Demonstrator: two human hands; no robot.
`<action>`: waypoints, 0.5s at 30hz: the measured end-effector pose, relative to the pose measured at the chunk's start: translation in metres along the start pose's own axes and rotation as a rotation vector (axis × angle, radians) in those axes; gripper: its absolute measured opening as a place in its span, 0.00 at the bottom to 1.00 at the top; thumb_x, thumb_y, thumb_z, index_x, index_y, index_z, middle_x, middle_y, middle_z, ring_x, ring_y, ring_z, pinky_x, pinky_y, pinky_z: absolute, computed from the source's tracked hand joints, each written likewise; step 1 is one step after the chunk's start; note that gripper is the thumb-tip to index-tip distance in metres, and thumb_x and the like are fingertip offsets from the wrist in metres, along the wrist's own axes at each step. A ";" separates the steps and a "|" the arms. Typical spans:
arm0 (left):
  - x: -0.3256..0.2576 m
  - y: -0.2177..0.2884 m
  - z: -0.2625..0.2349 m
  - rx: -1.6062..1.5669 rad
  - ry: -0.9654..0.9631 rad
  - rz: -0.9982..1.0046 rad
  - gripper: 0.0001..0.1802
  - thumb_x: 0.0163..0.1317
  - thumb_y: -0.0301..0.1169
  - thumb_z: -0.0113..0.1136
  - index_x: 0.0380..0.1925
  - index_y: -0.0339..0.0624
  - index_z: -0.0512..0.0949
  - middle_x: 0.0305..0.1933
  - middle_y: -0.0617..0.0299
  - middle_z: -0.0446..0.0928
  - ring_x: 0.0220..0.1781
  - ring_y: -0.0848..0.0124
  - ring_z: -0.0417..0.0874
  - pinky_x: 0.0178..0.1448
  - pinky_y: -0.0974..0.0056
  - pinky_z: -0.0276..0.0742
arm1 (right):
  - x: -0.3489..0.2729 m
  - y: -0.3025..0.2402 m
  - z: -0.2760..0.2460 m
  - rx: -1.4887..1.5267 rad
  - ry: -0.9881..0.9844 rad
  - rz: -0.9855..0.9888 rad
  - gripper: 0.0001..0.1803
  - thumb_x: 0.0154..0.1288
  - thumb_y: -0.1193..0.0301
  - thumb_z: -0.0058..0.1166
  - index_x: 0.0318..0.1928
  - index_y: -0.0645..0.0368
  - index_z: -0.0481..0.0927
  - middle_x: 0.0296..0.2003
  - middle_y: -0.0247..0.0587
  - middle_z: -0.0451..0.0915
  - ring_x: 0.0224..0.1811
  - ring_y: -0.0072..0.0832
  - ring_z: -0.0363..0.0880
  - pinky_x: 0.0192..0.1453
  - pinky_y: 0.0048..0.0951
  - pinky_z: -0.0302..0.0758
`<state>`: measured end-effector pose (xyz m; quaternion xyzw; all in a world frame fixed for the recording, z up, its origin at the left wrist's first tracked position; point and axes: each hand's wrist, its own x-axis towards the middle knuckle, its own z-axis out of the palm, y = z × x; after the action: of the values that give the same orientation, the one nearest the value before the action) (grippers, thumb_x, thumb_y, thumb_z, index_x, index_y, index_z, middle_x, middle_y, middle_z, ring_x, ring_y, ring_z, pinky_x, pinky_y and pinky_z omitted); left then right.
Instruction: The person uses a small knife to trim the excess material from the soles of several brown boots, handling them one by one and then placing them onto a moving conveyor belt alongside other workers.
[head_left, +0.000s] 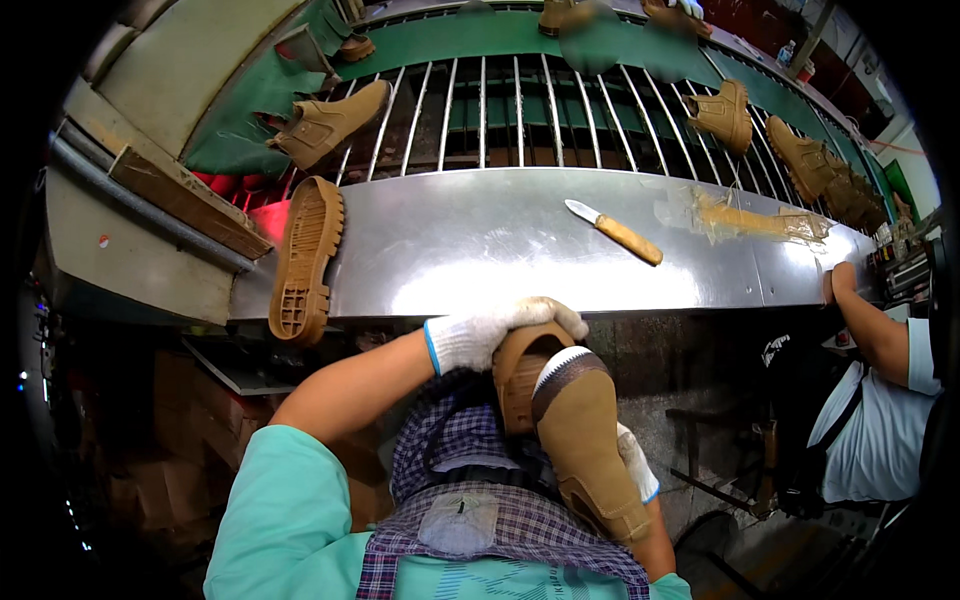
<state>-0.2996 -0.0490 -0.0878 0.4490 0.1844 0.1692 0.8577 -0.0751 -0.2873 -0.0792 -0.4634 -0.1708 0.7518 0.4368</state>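
Against the apron, the boot (pixel 580 440) stands toe-up; the left hand (pixel 500 330) curls gloved fingers over its sole, the right hand (pixel 636 462) hidden beneath, grip unclear.

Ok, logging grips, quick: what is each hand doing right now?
Left hand: closed over the tan boot's sole.
Right hand: under the tan boot, grip mostly hidden.

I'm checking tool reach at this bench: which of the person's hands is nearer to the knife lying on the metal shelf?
Left. The left hand grips the boot just under the shelf edge, below the knife. The right hand sits lower, behind the boot, farther away.
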 end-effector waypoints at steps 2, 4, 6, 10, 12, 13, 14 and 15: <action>0.005 -0.018 0.007 -0.020 -0.014 0.019 0.28 0.84 0.47 0.52 0.61 0.31 0.81 0.72 0.41 0.78 0.76 0.53 0.77 0.84 0.47 0.70 | 0.000 0.005 -0.011 -0.081 -0.024 -0.025 0.53 0.76 0.30 0.51 0.76 0.69 0.68 0.67 0.52 0.81 0.64 0.40 0.85 0.67 0.39 0.85; -0.003 -0.012 0.009 -0.062 0.070 -0.013 0.28 0.84 0.48 0.51 0.62 0.31 0.80 0.72 0.39 0.77 0.76 0.51 0.77 0.83 0.46 0.71 | 0.002 0.003 -0.013 -0.124 -0.138 -0.062 0.58 0.72 0.26 0.51 0.77 0.70 0.68 0.67 0.51 0.81 0.65 0.39 0.84 0.69 0.38 0.83; 0.000 -0.008 0.004 -0.049 0.030 0.009 0.31 0.80 0.51 0.57 0.63 0.30 0.78 0.72 0.38 0.77 0.76 0.50 0.76 0.82 0.45 0.72 | 0.003 0.013 -0.025 -0.216 -0.087 -0.068 0.61 0.70 0.23 0.49 0.77 0.71 0.67 0.67 0.51 0.81 0.66 0.38 0.84 0.69 0.37 0.82; 0.011 0.002 0.002 -0.055 -0.092 0.021 0.39 0.72 0.50 0.66 0.71 0.29 0.71 0.76 0.36 0.72 0.80 0.48 0.72 0.84 0.43 0.69 | -0.002 0.020 -0.030 -0.173 -0.065 -0.034 0.61 0.70 0.23 0.50 0.77 0.71 0.67 0.67 0.51 0.81 0.68 0.37 0.81 0.70 0.36 0.80; 0.006 0.006 -0.001 -0.189 -0.068 -0.026 0.44 0.72 0.48 0.65 0.77 0.28 0.65 0.79 0.34 0.68 0.83 0.45 0.67 0.86 0.42 0.65 | 0.005 0.027 -0.034 -0.149 -0.038 0.018 0.61 0.70 0.24 0.51 0.77 0.70 0.67 0.68 0.51 0.80 0.69 0.36 0.81 0.71 0.36 0.80; 0.004 0.007 0.000 -0.183 -0.053 -0.034 0.44 0.73 0.48 0.64 0.78 0.28 0.65 0.80 0.33 0.67 0.83 0.45 0.67 0.86 0.42 0.64 | 0.007 0.030 -0.036 -0.136 -0.022 0.043 0.61 0.70 0.24 0.52 0.77 0.70 0.67 0.68 0.51 0.80 0.69 0.36 0.81 0.71 0.35 0.79; 0.002 0.005 0.002 -0.178 -0.038 -0.048 0.45 0.73 0.49 0.64 0.79 0.28 0.64 0.80 0.33 0.67 0.83 0.44 0.66 0.87 0.43 0.64 | 0.007 0.031 -0.034 -0.116 -0.021 0.048 0.60 0.70 0.25 0.52 0.78 0.70 0.67 0.69 0.51 0.80 0.69 0.36 0.81 0.72 0.35 0.79; -0.001 0.003 0.003 -0.173 -0.022 -0.063 0.45 0.73 0.49 0.63 0.79 0.28 0.63 0.81 0.33 0.66 0.84 0.44 0.66 0.87 0.43 0.63 | 0.006 0.032 -0.032 -0.095 -0.020 0.055 0.59 0.71 0.26 0.53 0.78 0.69 0.67 0.69 0.51 0.79 0.70 0.36 0.81 0.72 0.35 0.79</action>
<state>-0.2993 -0.0495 -0.0836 0.3694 0.1735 0.1525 0.9001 -0.0650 -0.3051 -0.1201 -0.4804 -0.1979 0.7593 0.3918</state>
